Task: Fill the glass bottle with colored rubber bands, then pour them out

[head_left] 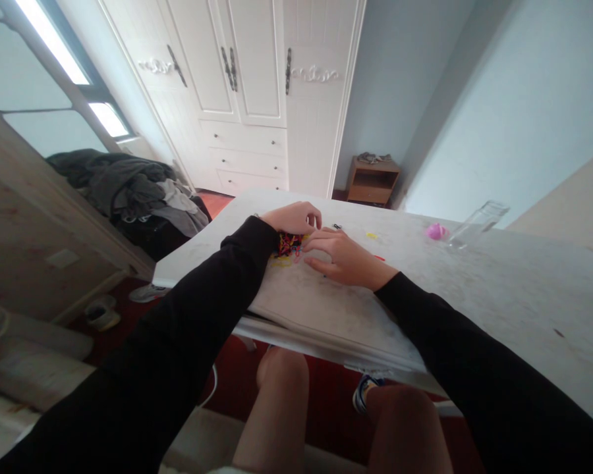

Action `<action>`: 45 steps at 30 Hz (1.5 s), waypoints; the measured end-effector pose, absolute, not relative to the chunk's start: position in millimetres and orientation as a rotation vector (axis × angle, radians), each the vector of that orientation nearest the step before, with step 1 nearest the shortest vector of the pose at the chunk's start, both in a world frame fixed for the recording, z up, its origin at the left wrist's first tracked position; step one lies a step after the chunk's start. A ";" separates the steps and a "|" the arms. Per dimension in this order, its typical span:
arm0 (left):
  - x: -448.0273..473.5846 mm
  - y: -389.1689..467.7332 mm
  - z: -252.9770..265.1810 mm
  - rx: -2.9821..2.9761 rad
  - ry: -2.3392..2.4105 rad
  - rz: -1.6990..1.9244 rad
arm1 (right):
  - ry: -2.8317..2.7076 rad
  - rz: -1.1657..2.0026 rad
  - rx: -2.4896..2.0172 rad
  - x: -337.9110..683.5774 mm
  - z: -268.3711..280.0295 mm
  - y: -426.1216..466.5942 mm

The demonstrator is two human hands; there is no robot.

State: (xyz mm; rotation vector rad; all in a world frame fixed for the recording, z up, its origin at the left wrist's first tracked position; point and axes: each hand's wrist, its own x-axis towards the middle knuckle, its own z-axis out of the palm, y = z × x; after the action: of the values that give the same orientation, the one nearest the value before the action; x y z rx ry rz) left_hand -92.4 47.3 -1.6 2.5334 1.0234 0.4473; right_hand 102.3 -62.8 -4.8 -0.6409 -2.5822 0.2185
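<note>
A pile of small coloured bands (287, 245), probably elastic hair ties, lies on the white table (306, 303) in red, black, yellow and pink. My left hand (295, 216) arches around the far side of the pile, its fingers loosely curved and apart, with nothing seen in them. At the pile's right edge is my right hand (338, 257), palm down, fingers stretched toward the left and thumb apart. It partly hides the bands beneath. A few stray bands lie apart: black ones (337, 226), yellow ones (371, 236) and a red one (379, 258).
To the right on the table are a clear glass jar (479, 224) and a pink object (437, 231) beside it. Behind the table stands a white wardrobe (247, 148), with a small brown cabinet (373, 187) nearby. Heaped clothes (123, 187) are at the left.
</note>
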 end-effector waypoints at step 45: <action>-81.7 35.3 6.7 1.875 0.741 0.915 | -2.067 0.155 -1.174 132.3 14.4 -45.2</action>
State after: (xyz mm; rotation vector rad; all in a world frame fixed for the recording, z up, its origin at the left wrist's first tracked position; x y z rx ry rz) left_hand -81.7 35.3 6.7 1.8751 0.7412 0.9152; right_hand 132.3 -45.2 14.4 -1.1735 -2.0675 0.1548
